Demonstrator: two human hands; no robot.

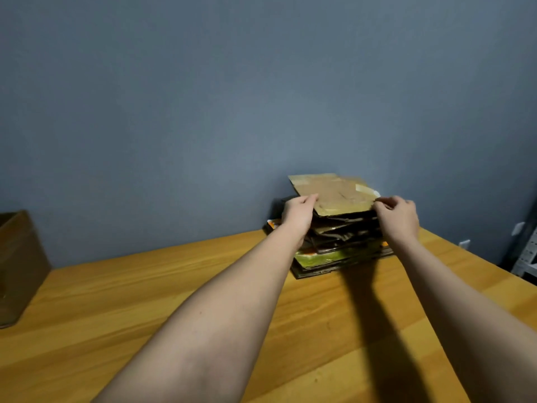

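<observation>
Head view: the left hand pinches the near left corner of a flat, brown, tape-patched cardboard sheet, thumb on top and fingers underneath. The right hand grips the sheet's near right corner with curled fingers. The sheet sits right of the frame's centre, tilted so its near edge is raised slightly off what lies below; its long axis runs left to right across the picture, and its far edge points toward the grey-blue wall. Directly beneath is a ragged stack of flattened dark, green and orange cardboard pieces, resting on the far edge of the wooden yellow-brown table against the wall. A brown cardboard box stands at the left edge of the frame, well apart from the stack. White metal shelving shows at the right edge.
</observation>
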